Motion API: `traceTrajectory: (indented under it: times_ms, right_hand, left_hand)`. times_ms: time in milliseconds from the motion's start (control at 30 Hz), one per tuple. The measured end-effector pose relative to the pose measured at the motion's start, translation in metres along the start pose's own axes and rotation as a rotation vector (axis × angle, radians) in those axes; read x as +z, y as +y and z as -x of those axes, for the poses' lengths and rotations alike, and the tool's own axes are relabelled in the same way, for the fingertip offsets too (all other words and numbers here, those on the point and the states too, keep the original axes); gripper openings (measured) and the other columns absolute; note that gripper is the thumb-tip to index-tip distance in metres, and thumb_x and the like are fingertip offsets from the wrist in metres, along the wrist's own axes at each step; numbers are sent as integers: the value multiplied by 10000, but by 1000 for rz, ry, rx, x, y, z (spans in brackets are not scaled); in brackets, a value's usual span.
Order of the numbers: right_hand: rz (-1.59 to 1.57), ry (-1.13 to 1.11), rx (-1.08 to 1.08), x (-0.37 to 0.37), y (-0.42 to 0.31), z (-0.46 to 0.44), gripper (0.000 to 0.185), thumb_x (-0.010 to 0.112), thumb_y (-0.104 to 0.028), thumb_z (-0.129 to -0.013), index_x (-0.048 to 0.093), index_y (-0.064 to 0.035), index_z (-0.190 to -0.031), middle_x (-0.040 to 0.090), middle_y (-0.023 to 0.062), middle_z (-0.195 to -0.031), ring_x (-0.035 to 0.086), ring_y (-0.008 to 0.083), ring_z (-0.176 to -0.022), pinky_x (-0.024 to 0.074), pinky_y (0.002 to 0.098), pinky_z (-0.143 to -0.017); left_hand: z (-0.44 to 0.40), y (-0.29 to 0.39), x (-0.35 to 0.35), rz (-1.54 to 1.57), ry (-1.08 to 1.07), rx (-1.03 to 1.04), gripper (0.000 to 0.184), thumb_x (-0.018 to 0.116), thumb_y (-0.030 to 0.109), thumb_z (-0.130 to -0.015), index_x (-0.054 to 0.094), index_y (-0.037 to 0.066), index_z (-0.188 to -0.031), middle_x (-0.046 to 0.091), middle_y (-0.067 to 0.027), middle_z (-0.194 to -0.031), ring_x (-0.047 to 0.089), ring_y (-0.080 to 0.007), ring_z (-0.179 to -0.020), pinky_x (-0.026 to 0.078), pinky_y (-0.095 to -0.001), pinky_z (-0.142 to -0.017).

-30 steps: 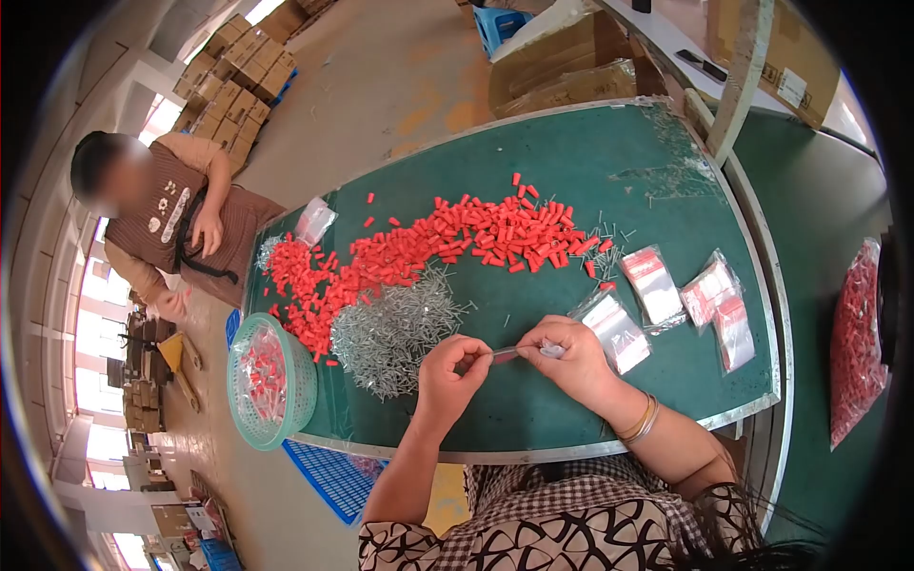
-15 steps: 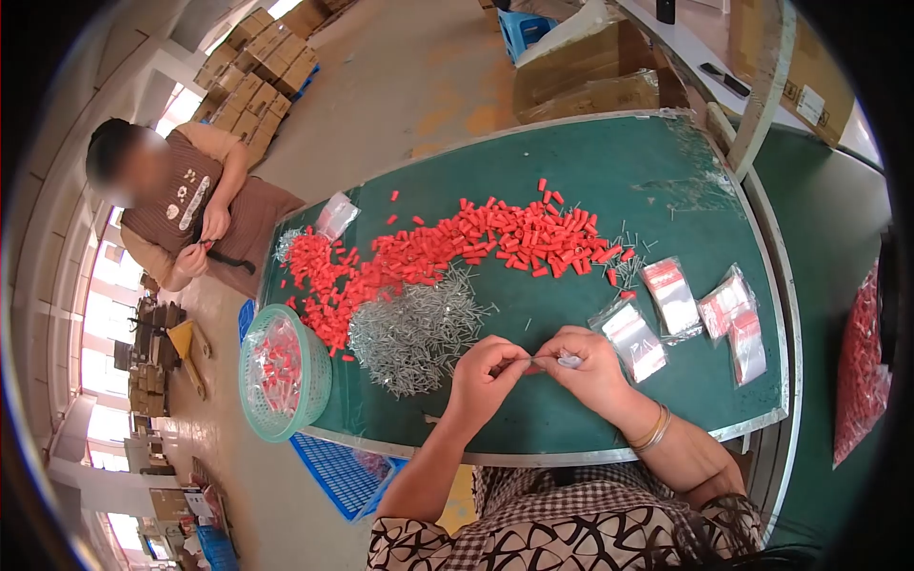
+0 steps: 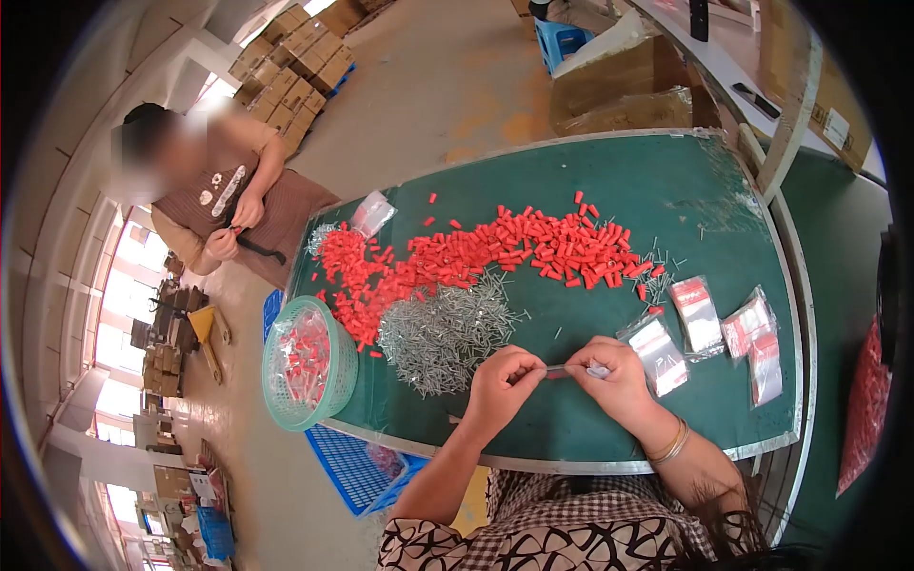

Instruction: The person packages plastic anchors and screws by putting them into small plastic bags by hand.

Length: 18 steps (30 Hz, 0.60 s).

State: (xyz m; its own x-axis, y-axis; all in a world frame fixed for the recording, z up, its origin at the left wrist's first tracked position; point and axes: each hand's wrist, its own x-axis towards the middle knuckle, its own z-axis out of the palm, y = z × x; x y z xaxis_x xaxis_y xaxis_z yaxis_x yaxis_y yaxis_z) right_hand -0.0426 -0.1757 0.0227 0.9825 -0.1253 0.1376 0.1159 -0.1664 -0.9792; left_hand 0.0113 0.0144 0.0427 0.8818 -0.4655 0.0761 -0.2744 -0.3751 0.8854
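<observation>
My left hand (image 3: 507, 385) and right hand (image 3: 612, 379) pinch opposite ends of a small plastic bag (image 3: 557, 371), taut above the green tabletop (image 3: 562, 433), inside its metal-trimmed near edge (image 3: 571, 467). Past my left knuckles lies the screw pile (image 3: 443, 338); a clear packet (image 3: 657, 356) sits close by my right. Between my wrists, green surface gives room down to that edge.

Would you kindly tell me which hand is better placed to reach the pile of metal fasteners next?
Probably the left hand: it is nearer the metal fasteners, while the right hand is farther off. Both pinch a thin strip, though.
</observation>
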Motion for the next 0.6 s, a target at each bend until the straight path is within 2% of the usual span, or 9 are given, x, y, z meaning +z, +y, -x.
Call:
traceTrajectory:
  times_ms: [167, 267, 367, 433, 500, 600]
  right_hand:
    - [15, -23, -39, 3, 0, 3, 49, 711, -18, -767, 709, -27, -815, 619, 86, -731, 611, 215, -678, 477, 312, -611]
    - [23, -69, -66, 5, 3, 4, 43, 711, -26, -790, 706, -20, -832, 618, 76, -763, 605, 181, -659, 469, 288, -575]
    - [-175, -105, 189, 3, -1, 3, 49, 687, -16, -828, 702, -19, -874, 605, 41, -790, 564, 115, -617, 471, 243, -543]
    - [-200, -97, 204, 6, 2, 3, 70, 671, -28, -855, 694, -20, -920, 602, 28, -827, 554, 89, -607, 468, 221, -517]
    - [-234, -117, 237, 9, 6, 5, 100, 648, -34, -879, 682, -18, -972, 602, 22, -858, 554, 78, -614, 470, 209, -513]
    - [-318, -184, 297, 11, 12, 6, 155, 599, -39, -914, 652, -10, -1057, 607, 27, -897, 569, 85, -651, 484, 212, -550]
  left_hand:
    - [9, -3, -6, -12, -17, -34, 56, 687, -11, -800, 657, -1, -845, 609, -28, -818, 549, -89, -675, 438, -235, -612]
    - [17, -3, -15, -20, 21, 0, 63, 684, -19, -799, 658, 5, -852, 611, -23, -822, 558, -93, -680, 446, -226, -616]
    - [33, -14, -43, -2, 333, -8, 62, 658, -17, -825, 655, 22, -872, 615, -18, -841, 568, -95, -700, 456, -215, -627]
    - [50, -27, -78, 314, 717, 0, 118, 641, 33, -875, 632, 68, -988, 618, -38, -835, 569, -95, -675, 465, -233, -588]
    - [52, -20, -118, 601, 953, 237, 201, 623, 71, -904, 576, 66, -1099, 623, -49, -852, 559, -99, -659, 470, -244, -580]
    - [64, -35, -146, 941, 1147, 103, 247, 630, 99, -906, 550, 39, -1131, 630, -59, -857, 540, -107, -634, 473, -253, -585]
